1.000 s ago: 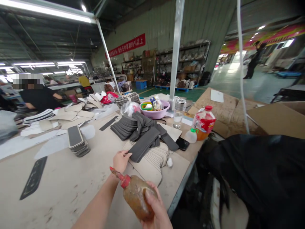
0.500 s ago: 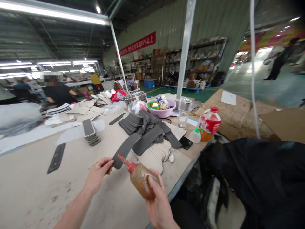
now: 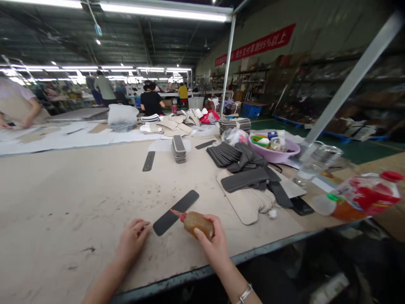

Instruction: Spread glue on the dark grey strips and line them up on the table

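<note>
A dark grey strip [image 3: 186, 202] with rounded ends lies flat and slanted on the work table [image 3: 104, 185]. My left hand [image 3: 134, 236] rests just left of its near end, fingers loosely curled and slightly apart, with a small gap to the strip and nothing visible in them. In my right hand [image 3: 217, 242] is a squeeze bottle [image 3: 198, 224] of brownish liquid, tipped on its side. Its red nozzle [image 3: 179, 214] points left over the middle of the strip; whether the tip touches cannot be told.
To the right lie a heap of dark grey strips [image 3: 243, 179] and fanned beige pieces [image 3: 249, 204]. Beyond are a purple basin [image 3: 275, 156], a glass jar [image 3: 311, 166], a phone [image 3: 300, 206] and a red-labelled bottle [image 3: 368, 196]. A small stack [image 3: 179, 148] stands further back. Co-workers are in the background.
The grey strip, held by my left hand before, now lies on the table, let go. The bottle has come over it, tilted flatter. My view has swung left.
</note>
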The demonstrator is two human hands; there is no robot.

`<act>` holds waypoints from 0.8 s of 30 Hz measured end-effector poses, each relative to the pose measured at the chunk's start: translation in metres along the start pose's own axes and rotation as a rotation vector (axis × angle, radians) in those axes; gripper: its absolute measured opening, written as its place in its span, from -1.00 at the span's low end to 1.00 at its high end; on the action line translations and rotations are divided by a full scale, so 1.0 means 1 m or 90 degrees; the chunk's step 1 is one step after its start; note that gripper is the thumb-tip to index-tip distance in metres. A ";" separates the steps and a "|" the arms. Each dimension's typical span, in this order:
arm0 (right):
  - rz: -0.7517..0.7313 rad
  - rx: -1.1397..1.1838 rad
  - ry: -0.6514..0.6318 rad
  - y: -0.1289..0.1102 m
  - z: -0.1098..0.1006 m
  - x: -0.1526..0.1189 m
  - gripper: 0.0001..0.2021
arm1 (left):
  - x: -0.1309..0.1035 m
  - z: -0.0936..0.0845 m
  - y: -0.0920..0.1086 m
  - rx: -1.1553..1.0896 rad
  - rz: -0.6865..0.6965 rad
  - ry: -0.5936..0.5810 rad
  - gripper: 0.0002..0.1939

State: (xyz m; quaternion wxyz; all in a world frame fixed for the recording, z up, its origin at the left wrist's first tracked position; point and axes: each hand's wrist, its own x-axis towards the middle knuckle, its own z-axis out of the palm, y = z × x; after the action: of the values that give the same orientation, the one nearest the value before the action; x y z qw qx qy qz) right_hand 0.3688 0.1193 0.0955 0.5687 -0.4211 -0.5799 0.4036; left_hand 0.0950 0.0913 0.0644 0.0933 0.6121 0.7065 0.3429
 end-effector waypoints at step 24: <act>-0.167 -0.286 -0.117 0.015 0.017 0.002 -0.66 | -0.017 0.009 0.002 0.098 0.278 0.029 -0.67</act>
State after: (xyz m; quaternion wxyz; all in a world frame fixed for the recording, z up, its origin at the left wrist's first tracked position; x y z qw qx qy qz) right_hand 0.3526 0.1261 0.0812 0.4534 -0.4198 -0.7536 0.2240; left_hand 0.1061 0.0788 0.0539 -0.0460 0.7477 0.5835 0.3138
